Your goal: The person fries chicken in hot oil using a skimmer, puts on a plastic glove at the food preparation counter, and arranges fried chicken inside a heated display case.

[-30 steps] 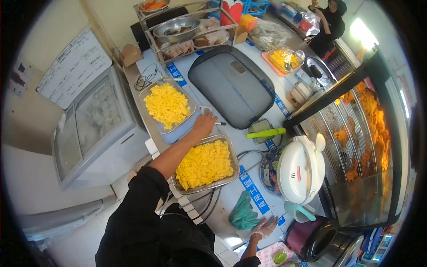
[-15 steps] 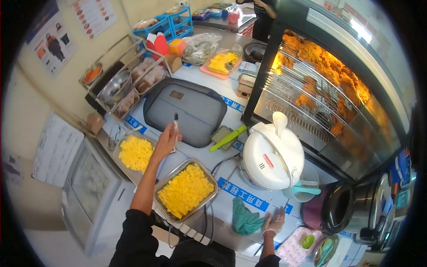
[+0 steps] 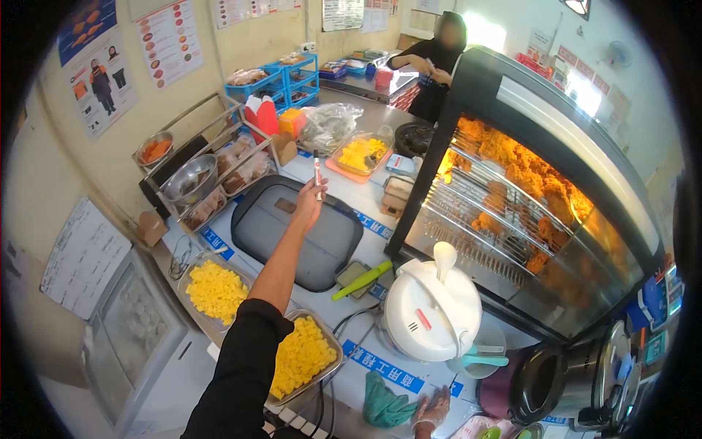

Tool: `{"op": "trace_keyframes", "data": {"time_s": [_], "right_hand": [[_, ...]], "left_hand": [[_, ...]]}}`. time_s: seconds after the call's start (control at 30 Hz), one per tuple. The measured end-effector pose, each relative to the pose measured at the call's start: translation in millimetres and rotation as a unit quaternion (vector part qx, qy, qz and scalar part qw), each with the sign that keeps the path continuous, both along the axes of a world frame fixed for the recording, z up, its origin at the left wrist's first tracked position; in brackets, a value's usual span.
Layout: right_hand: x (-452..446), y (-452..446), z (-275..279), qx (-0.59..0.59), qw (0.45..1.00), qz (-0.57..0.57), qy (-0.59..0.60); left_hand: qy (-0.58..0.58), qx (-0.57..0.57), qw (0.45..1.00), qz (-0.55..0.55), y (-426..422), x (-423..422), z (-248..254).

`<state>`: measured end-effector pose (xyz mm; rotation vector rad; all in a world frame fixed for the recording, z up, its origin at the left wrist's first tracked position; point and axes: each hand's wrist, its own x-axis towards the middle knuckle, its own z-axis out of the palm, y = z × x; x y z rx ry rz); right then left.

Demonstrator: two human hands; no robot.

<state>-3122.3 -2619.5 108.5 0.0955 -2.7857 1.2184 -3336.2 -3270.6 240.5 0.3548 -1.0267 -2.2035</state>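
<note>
My left hand [image 3: 308, 205] is closed around a marker pen [image 3: 317, 174] with a dark tip and a pale, red-printed body, held upright. It is above the far right part of the dark grey griddle pan [image 3: 292, 241]. My right hand [image 3: 433, 408], in a clear plastic glove, lies flat on the table with its fingers stretched out, beside a crumpled green cloth [image 3: 386, 401]. Under my left arm are two trays of yellow scrambled egg, one [image 3: 216, 290] to the left and one [image 3: 303, 358] partly covered by my sleeve.
A white rice cooker [image 3: 431, 311] stands right of centre, near a green-handled tool [image 3: 362, 280]. Behind it rises a heated glass cabinet [image 3: 512, 212] of fried chicken. Dark pots [image 3: 541, 380] are at the right. A person in black [image 3: 435, 66] stands at the back.
My left hand has moved forward and up with the marker pen, farther over the griddle pan. The camera has tilted up, bringing the person at the back into view. My right hand stays by the cloth.
</note>
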Motion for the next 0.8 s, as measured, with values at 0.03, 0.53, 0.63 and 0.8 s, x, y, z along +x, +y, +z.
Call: {"op": "trace_keyframes", "data": {"time_s": [0.03, 0.53, 0.63, 0.8], "right_hand": [[0, -1, 4, 0.002, 1.000, -0.006, 0.004], [-6, 2, 6, 0.240, 0.965, 0.081, 0.075], [-9, -2, 14, 0.244, 0.962, 0.080, 0.096], [-8, -3, 15, 0.241, 0.965, 0.071, 0.070]], "left_hand": [[0.004, 0.002, 1.000, -0.006, 5, -5, 2], [-0.052, 0.024, 0.996, 0.063, 5, -144, 36], [-0.096, 0.034, 0.992, 0.077, -6, -162, 45], [0.013, 0.105, 0.994, 0.002, -38, -180, 35]]}}
